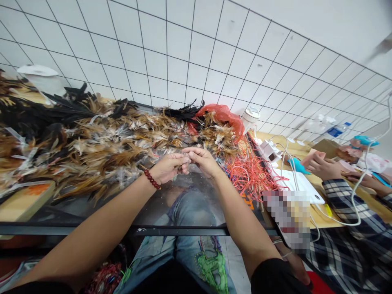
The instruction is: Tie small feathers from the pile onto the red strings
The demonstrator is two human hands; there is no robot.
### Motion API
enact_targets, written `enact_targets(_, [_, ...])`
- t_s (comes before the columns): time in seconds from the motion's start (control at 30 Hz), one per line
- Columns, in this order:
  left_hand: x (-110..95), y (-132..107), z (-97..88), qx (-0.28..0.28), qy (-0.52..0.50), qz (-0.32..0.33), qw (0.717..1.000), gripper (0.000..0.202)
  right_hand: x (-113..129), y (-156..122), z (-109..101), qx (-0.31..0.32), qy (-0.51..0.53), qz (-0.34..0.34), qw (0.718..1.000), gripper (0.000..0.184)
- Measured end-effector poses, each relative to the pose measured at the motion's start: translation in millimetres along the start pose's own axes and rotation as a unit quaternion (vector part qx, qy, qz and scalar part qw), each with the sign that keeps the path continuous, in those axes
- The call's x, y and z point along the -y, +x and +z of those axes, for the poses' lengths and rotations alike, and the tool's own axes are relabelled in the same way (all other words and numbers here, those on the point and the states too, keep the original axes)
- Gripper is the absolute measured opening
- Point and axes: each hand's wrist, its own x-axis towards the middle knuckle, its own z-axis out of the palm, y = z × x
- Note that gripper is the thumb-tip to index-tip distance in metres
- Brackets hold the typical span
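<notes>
My left hand and my right hand meet above the tabletop in the middle of the view. Thumbs and fingers of both are pinched together, fingertips touching. Something small and pale seems to be between them, too small to name. A beaded bracelet circles my left wrist. Just beyond my hands spreads a large heap of brown and white feathers, with black feathers at the back left. To the right of my right hand lies a tangle of orange-red cords.
A red plastic bag and a lidded white container stand behind the feathers. White cables and a white power strip lie right. A phone sits at the table's edge. A co-worker's hand is farther right. A wire grid backs the table.
</notes>
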Motion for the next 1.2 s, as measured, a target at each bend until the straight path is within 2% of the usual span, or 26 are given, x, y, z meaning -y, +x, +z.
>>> enact_targets(0.07, [1,0,-1.4,0.009,-0.006,-0.006,1.000,0.025,-1,0,2,-0.005,-0.017,-0.019,1.000,0.026])
enact_targets(0.13, [1,0,-2.4,0.007,0.002,-0.009,1.000,0.026,-2,3,4,-0.037,-0.041,-0.049,0.997,0.026])
enact_targets(0.27, [0,2,-3.1,-0.025,0.029,-0.014,0.999,0.027,-6,12,-3,-0.196,-0.061,-0.103,0.973,0.029])
enact_targets(0.37, [3,6,-5.2,-0.110,0.078,0.022,0.991,0.026,-8,15,-17,-0.308,-0.094,-0.129,0.938,0.031])
enact_targets(0.43, [6,10,-7.4,-0.208,0.151,0.098,0.961,0.025,-9,14,-23,-0.341,-0.159,-0.154,0.914,0.029])
enact_targets(0.5, [9,12,-8.8,-0.274,0.227,0.196,0.914,0.029,-9,11,-23,-0.328,-0.232,-0.180,0.898,0.026])
enact_targets(0.53, [9,13,-8.8,-0.276,0.251,0.232,0.898,0.031,-9,10,-20,-0.305,-0.260,-0.189,0.897,0.025])
enact_targets(0.57, [10,13,-8.3,-0.259,0.261,0.256,0.894,0.033,-9,9,-16,-0.275,-0.278,-0.193,0.900,0.023])
enact_targets(0.67, [9,12,-4.7,-0.166,0.229,0.256,0.924,0.036,-7,7,-1,-0.192,-0.275,-0.195,0.922,0.021])
enact_targets(0.73, [9,11,-2.8,-0.121,0.199,0.229,0.945,0.038,-6,6,5,-0.172,-0.256,-0.192,0.932,0.021])
enact_targets(0.8, [9,10,-2.5,-0.106,0.180,0.204,0.956,0.037,-6,6,8,-0.174,-0.242,-0.187,0.936,0.022])
enact_targets(0.97, [7,9,-3.1,-0.104,0.153,0.162,0.969,0.032,-14,7,11,-0.195,-0.207,-0.175,0.942,0.022])
enact_targets(1.07, [4,8,-1.7,-0.100,0.153,0.164,0.969,0.032,-18,8,12,-0.193,-0.169,-0.161,0.953,0.021])
enact_targets(1.13, [2,8,-2.6,-0.138,0.137,0.174,0.965,0.030,-17,10,7,-0.219,-0.160,-0.148,0.951,0.023])
enact_targets(1.2, [-1,11,-6.5,-0.219,0.085,0.189,0.954,0.027,-12,14,-2,-0.255,-0.201,-0.132,0.937,0.024])
